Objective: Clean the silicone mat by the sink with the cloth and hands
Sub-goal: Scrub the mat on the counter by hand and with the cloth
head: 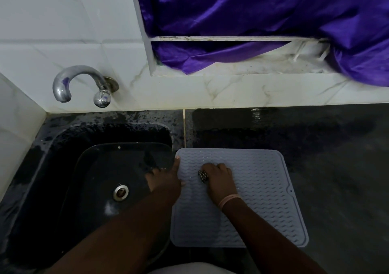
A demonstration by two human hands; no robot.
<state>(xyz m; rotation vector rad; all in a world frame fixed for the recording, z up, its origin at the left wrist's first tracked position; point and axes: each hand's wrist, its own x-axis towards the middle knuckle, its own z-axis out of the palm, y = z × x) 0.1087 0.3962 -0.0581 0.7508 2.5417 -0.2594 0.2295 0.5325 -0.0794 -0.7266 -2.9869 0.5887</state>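
The grey silicone mat [248, 198] lies flat on the dark stone surface [336, 168], its left edge right at the rim of the black sink [63, 147]. That position is the main risk: a hard sideways scrub could slide the light mat over the rim and into the basin, or ruck it up in a fold, since wet patches show on the surface and silicone likely skids on wet stone. The cloth is a small bundle, so it could also slip out from under the fingers and leave bare knuckles rubbing the ridges.

The left hand [166, 179] pins the mat's left edge, forefinger stretched straight along the border and thumb lying on the mat; its grip is open, pressing and not clasping. The other fingers hang over the sink side and are hard to read.

The right hand [219, 181] rests near the mat's middle, fingers curled down over a small dark checked cloth [203, 176], which peeps out at the thumb side. Its grip is closed round that cloth, pressing it onto the wavy ribs.
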